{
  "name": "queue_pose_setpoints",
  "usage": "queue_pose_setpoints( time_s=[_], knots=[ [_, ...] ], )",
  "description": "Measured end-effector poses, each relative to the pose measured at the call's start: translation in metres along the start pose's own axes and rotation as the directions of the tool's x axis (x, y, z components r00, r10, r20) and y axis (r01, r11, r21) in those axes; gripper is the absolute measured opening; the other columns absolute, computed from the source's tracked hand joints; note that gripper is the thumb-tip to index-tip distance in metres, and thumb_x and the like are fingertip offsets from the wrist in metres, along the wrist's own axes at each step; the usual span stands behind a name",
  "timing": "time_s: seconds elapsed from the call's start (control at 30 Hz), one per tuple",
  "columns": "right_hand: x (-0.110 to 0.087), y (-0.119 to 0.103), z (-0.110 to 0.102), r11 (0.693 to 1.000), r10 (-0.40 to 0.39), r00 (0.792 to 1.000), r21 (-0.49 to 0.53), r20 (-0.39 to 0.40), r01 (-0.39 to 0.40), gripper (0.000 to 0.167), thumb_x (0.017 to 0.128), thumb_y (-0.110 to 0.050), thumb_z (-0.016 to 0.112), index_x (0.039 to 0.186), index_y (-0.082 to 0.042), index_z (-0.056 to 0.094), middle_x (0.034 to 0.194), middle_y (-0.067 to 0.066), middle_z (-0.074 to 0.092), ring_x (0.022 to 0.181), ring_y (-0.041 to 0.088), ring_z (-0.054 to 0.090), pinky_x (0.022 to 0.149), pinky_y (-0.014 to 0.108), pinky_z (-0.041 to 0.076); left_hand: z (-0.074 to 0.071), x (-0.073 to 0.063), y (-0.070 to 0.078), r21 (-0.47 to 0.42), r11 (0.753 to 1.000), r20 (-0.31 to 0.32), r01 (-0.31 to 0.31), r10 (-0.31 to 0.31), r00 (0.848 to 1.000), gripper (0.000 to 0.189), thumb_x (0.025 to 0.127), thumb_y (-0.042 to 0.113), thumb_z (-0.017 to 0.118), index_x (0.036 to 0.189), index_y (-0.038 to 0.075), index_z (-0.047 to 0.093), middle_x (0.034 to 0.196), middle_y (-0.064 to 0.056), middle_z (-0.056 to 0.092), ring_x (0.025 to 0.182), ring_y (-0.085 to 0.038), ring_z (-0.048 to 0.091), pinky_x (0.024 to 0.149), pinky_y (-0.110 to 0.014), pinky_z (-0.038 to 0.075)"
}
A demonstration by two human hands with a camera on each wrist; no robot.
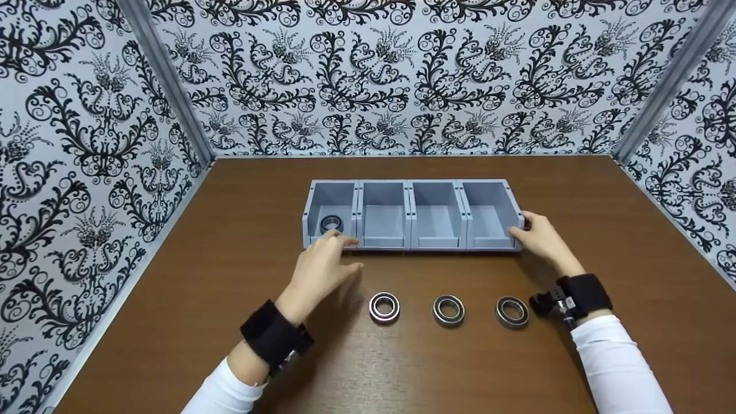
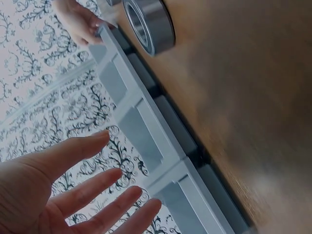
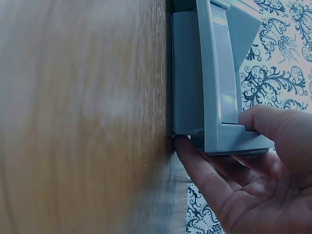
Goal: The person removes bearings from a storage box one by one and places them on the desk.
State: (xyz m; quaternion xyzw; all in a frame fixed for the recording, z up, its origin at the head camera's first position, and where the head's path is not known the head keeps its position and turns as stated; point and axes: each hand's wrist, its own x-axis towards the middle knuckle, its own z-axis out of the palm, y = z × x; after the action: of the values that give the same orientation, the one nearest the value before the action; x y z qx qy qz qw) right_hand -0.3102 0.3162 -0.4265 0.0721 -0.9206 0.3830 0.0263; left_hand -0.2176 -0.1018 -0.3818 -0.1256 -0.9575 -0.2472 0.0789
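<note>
A grey bin row (image 1: 410, 244) with several compartments stands on the table. One bearing (image 1: 332, 223) lies in its leftmost compartment. My left hand (image 1: 323, 269) hovers by the front of that compartment, fingers spread and holding nothing; the left wrist view shows the same hand (image 2: 83, 190) with thumb and fingers apart. At the other end, my right hand (image 1: 540, 237) grips the right side wall, thumb over the front lip and fingers against the outside, as the right wrist view shows of the hand (image 3: 263, 170). Three bearings lie in front: left (image 1: 384, 307), middle (image 1: 448, 310), right (image 1: 511, 312).
The brown wooden table (image 1: 230, 230) is bounded by patterned panels (image 1: 368, 86) at the back and both sides. Grey metal posts (image 1: 172, 80) join the panels at the corners. Black straps with cameras sit on both wrists.
</note>
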Motion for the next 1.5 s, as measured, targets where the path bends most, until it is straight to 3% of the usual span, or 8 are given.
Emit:
queue_pose_setpoints(
  time_s=[0.5,0.77,1.4,1.5],
  knots=[
    [-0.001,0.000,0.000,1.000,-0.007,1.000,0.006,0.003,0.007,0.042,0.094,-0.008,0.054,0.128,0.016,0.053,0.117,0.034,0.064,0.088,0.009,0.059,0.071,0.011,0.044,0.002,0.023,-0.020,-0.004,0.998,-0.092,0.070,-0.070,0.993,0.045,0.081,0.025,0.082,0.123,0.014,0.071,0.126,-0.009,0.066,0.114,-0.031,0.066,0.085,-0.052,0.056],
    [0.000,0.000,-0.001,1.000,-0.010,1.000,-0.012,0.009,0.010,0.042,0.095,-0.009,0.054,0.130,0.016,0.052,0.116,0.033,0.064,0.086,0.008,0.058,0.070,0.012,0.044,0.003,0.034,-0.028,0.045,0.996,-0.155,0.071,-0.063,0.986,0.047,0.080,0.018,0.083,0.125,0.013,0.070,0.123,-0.011,0.067,0.108,-0.035,0.067,0.080,-0.051,0.058],
    [0.000,-0.002,-0.002,1.000,-0.026,1.000,0.006,-0.003,0.026,0.039,0.094,-0.007,0.055,0.125,0.017,0.055,0.113,0.033,0.066,0.082,0.001,0.056,0.072,0.010,0.043,0.007,0.055,-0.037,0.047,0.993,-0.141,0.106,-0.098,0.985,0.043,0.083,0.014,0.079,0.125,0.009,0.069,0.126,-0.014,0.065,0.110,-0.036,0.066,0.081,-0.051,0.057],
    [0.000,-0.002,-0.001,1.000,-0.023,1.000,0.013,0.006,0.023,0.041,0.095,-0.007,0.055,0.127,0.018,0.053,0.115,0.035,0.065,0.086,0.006,0.060,0.072,0.010,0.044,0.007,0.059,-0.038,0.046,0.993,-0.138,0.104,-0.097,0.986,0.043,0.082,0.013,0.079,0.124,0.008,0.069,0.125,-0.015,0.066,0.110,-0.036,0.066,0.081,-0.051,0.057]
  ],
)
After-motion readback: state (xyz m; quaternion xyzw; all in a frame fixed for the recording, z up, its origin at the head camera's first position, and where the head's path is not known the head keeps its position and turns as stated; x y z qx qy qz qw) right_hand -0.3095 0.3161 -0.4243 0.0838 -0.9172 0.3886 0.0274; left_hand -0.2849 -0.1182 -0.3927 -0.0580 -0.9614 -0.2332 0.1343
